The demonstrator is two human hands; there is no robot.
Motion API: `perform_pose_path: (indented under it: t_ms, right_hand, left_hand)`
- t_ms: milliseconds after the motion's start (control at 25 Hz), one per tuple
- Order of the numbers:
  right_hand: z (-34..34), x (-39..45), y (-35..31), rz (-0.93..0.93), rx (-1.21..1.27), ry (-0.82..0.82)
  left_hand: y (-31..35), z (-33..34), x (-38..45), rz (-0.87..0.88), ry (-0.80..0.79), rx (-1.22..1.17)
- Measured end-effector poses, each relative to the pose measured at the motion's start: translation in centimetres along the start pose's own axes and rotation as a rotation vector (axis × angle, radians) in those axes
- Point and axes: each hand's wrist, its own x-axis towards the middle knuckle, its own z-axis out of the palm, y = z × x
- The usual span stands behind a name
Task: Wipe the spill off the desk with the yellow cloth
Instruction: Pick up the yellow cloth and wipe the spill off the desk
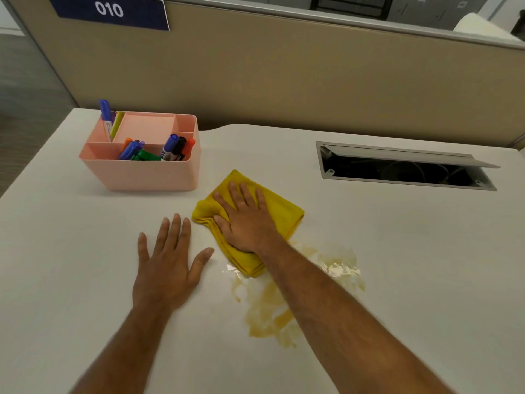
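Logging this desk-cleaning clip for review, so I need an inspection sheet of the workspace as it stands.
Surface: white desk, wet with a yellowish spill near the front.
Job's things: folded yellow cloth lies flat at the spill's far edge; most of the spill is unwiped.
Clutter: pink organizer holding markers, far left.
Grippers: right hand pressed flat on the cloth; left hand flat on bare desk, empty.
Cables: dim shapes inside the open cable hatch, unclear.
Surroundings: beige partition, blue sign "010".
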Motion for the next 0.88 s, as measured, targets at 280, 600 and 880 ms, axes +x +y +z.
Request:
perform_pose_path:
  t_ms: [280, 600, 880]
  right_hand:
    - [-0.4, -1.5, 3.0, 0.055, -0.002, 0.000]
    - [-1.9, -3.8, 10.0, 0.286, 0.040, -0.028]
    - [-2.6, -9.0, 14.5, 0.511, 0.107, -0.038]
  left_hand:
    - [-0.2, 0.1, -0.1, 0.001, -0.015, -0.044]
    - [-0.9, -0.6, -0.2, -0.034, 0.002, -0.172]
    - [-4.9, -1.1, -1.4, -0.079, 0.008, -0.018]
